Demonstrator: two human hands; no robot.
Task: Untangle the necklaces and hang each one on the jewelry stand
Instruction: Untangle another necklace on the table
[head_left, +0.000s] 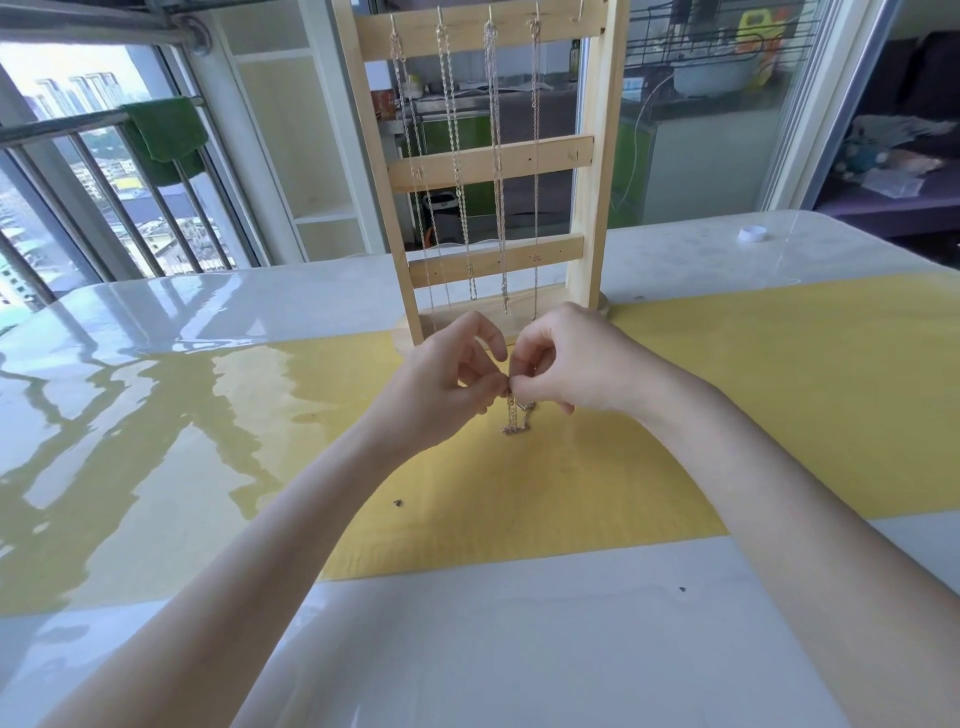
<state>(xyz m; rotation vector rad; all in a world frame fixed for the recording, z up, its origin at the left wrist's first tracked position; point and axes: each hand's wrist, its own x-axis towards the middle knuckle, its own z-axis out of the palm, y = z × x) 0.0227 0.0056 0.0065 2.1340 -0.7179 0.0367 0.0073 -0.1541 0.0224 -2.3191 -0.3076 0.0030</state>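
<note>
Your left hand (447, 374) and right hand (561, 364) meet fingertip to fingertip, both pinching the top of one chain necklace (517, 415) whose lower end touches the yellow mat (727, 395) on the desk (519, 649). Just behind your two hands stands the wooden jewelry stand (491, 161) with three crossbars. Four necklaces (496, 156) hang from its top hooks, a fifth hook (576, 13) bare.
</note>
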